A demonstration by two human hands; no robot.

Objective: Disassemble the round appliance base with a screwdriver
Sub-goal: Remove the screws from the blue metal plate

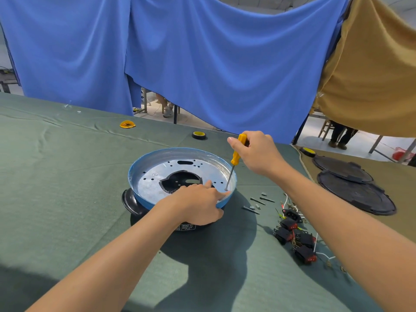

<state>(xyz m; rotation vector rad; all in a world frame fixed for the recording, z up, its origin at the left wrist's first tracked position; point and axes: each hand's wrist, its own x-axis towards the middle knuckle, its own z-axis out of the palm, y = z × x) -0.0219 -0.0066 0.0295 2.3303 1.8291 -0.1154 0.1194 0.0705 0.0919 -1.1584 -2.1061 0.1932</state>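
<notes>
The round appliance base (157, 174) lies on the green cloth, blue outside, with a silver metal plate inside and a black handle at its left. My left hand (199, 204) grips its near rim, index finger pointing along the plate toward the right edge. My right hand (258, 153) holds a yellow-handled screwdriver (236, 155) almost upright. Its tip rests on a screw (225, 189) at the plate's right edge, just beside my left fingertip.
Loose dark screws (258, 201) lie right of the base. Black switches with red buttons and wires (295, 235) sit nearer me. Two black round covers (353, 188) lie at the far right. A tape roll (199, 135) and a yellow disc (127, 124) lie behind the base.
</notes>
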